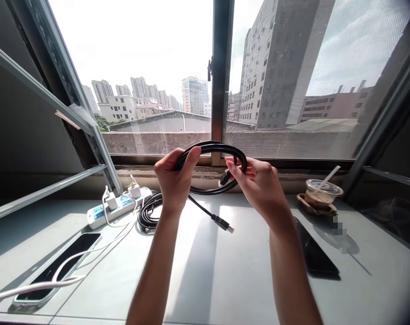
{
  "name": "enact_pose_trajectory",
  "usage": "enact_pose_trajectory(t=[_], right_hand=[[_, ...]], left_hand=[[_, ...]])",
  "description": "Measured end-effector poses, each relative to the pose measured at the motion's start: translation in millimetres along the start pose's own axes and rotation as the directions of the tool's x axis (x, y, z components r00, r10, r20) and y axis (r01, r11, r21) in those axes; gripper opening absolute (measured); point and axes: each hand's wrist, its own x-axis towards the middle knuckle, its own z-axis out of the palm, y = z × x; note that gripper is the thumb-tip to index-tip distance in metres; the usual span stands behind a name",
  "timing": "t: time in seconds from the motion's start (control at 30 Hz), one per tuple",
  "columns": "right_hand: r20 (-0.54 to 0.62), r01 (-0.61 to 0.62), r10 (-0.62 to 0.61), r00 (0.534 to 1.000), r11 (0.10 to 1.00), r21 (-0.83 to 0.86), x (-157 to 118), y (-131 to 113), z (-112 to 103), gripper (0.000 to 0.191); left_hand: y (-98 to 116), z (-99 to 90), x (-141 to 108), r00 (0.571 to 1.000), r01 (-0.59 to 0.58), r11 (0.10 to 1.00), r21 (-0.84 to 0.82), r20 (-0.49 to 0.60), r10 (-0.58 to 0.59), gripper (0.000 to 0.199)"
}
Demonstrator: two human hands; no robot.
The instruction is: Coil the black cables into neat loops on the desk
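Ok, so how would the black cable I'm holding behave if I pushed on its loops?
The black cable probably bends yet springs back, as its loops keep a rounded arc. It seems fairly stiff, since the loose end juts out nearly straight. That end's plug, ungripped, might swing.

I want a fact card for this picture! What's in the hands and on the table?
left hand: closed around the coiled black cable
right hand: holding that cable's other side
loose plug: sticks out below the loops
table, left: phone, power strip, second coiled cable
table, right: cup, dark flat device
behind: window
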Motion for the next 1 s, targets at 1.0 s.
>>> enact_pose_trajectory(t=[1.0], right_hand=[[-0.010, 0.199, -0.205, 0.979, 0.937, 0.288, 4.2, -7.3, 5.6, 0.029]], left_hand=[[13.6, 1.6, -6.5, 0.915, 0.087, 0.994, 0.068, 0.388, -0.107, 0.057]])
